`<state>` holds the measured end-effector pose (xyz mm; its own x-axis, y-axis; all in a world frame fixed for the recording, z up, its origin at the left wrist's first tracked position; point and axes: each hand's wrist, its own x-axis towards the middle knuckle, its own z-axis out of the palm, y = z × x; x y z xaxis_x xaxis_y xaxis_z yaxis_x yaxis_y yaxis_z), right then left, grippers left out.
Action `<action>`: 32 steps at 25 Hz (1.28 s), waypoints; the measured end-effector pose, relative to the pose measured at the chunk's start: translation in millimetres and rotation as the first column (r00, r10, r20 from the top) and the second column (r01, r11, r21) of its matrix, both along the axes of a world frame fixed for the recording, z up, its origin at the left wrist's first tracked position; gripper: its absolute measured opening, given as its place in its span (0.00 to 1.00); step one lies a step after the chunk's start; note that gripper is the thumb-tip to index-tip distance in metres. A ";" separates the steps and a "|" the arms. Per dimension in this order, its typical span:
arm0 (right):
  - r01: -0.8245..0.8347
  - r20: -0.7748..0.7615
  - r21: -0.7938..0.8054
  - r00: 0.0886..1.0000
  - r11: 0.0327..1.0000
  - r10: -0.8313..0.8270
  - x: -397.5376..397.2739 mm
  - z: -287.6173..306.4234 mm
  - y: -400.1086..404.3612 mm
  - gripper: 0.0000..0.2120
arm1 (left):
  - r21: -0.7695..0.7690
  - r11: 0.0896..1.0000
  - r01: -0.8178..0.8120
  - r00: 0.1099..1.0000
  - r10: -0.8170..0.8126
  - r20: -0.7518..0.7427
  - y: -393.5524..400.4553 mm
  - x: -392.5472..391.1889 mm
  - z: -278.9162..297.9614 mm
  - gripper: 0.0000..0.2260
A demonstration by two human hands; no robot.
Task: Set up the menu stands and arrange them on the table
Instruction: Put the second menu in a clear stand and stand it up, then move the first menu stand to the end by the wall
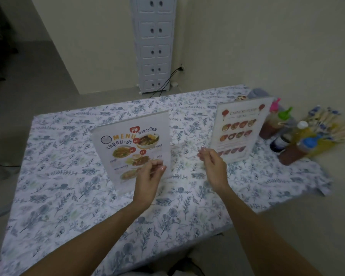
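While the left hand (pixel 150 172) pinches the upright Thai menu stand (pixel 133 148) mid-table, right hand (pixel 211 164) loose-fingered and empty, she'd best square it with the Chinese menu stand (pixel 241 130) near the right edge.

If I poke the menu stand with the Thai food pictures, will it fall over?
Probably, if poked near the top. The Thai menu stand is tall and thin and leans back a little, so it looks easy to tip. It seems stiff, like clear plastic, not floppy. The soft tablecloth under it may make it wobble. The left hand is right by its lower edge.
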<state>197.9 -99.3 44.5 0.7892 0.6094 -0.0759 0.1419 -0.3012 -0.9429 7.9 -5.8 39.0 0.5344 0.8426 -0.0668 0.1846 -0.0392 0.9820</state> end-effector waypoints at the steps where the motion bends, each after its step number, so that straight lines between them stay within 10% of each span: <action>1: 0.033 -0.001 0.015 0.999 0.999 -0.033 9.2 2.6 -8.5 0.25 | -0.011 0.999 0.034 0.999 -0.034 -0.005 -0.3 14.3 2.3 0.11; 10: 0.304 0.059 0.166 0.946 0.938 -0.317 154.6 10.5 -67.3 0.24 | -0.054 0.999 0.001 1.000 -0.001 -0.009 -19.1 161.6 -0.9 0.19; 22: -0.185 -0.187 0.138 0.960 0.973 0.209 268.3 -36.3 -49.4 0.09 | -0.165 0.932 -0.323 0.937 0.339 0.079 -47.9 242.3 -36.0 0.09; 32: -0.153 -0.213 0.146 0.960 0.977 0.182 268.3 -29.6 -31.5 0.06 | -0.195 0.925 -0.327 0.930 0.351 0.104 -34.6 244.7 -23.6 0.02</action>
<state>466.2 -130.8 14.9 0.6463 0.7477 -0.1527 -0.0392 -0.1673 -0.9851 252.6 -40.4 15.4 0.2325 0.9569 -0.1739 0.0225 0.1735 0.9846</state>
